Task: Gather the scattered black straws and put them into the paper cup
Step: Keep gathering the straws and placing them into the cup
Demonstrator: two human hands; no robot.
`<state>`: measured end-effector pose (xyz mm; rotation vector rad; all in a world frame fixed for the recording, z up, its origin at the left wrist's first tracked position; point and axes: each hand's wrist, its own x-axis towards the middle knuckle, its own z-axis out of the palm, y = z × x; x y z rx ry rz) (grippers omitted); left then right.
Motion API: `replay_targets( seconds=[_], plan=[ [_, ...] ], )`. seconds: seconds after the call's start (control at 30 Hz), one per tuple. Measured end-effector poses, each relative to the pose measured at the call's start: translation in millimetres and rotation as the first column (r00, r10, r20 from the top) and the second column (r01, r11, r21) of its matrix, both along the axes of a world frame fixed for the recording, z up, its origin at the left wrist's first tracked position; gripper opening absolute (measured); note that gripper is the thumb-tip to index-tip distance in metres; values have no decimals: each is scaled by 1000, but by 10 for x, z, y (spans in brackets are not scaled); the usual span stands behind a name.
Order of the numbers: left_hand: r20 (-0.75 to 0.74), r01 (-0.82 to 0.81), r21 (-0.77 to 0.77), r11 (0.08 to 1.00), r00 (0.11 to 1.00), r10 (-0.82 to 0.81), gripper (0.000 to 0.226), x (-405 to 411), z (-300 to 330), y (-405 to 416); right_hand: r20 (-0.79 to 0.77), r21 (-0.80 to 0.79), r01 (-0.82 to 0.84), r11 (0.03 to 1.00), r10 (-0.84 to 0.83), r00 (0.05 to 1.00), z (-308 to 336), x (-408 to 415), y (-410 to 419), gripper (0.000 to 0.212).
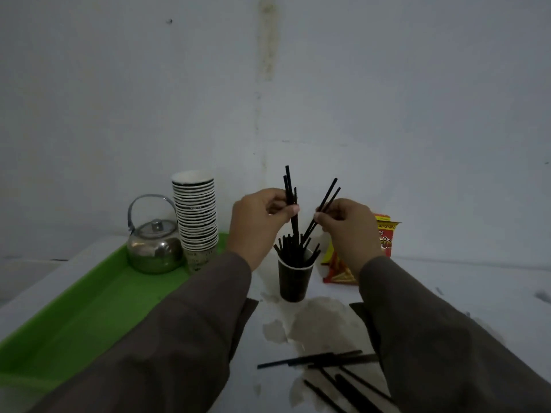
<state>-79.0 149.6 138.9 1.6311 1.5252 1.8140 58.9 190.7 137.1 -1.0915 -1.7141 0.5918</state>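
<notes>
A dark paper cup (293,281) stands on the white table with several black straws (290,248) sticking out of it. Above the cup, my left hand (256,222) pinches a few black straws (288,189) held nearly upright, their lower ends reaching into the cup. My right hand (348,225) pinches two black straws (328,198) that lean to the right, with their lower ends at the cup's rim. Several loose black straws (331,371) lie scattered on the table near the front edge, partly hidden by my right sleeve.
A green tray (89,311) at the left holds a steel kettle (153,242) and a tall stack of paper cups (196,222). A red and yellow packet (384,242) stands behind my right hand. Stains mark the white table (322,323). A grey wall rises behind.
</notes>
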Motion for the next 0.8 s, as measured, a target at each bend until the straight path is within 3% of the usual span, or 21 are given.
replay_targets(
  seconds=[0.27,0.4,0.63,0.8],
  plan=[
    [-158,-92,-249,964,986,53,13,14,-498,353,418,-79,139,987,-94,904,-557,-153,280,18],
    [-212,-86,-338,937,977,13,9,-8,-637,410,587,18,144,989,-127,799,-578,-165,234,23],
    [-309,-85,-378,922,950,-39,19,-47,-699,383,629,6,119,993,-96,771,-579,-204,252,22],
    [-293,-48,-319,947,955,-50,43,-40,-673,304,427,76,29,997,-59,902,-580,-204,232,39]
  ],
)
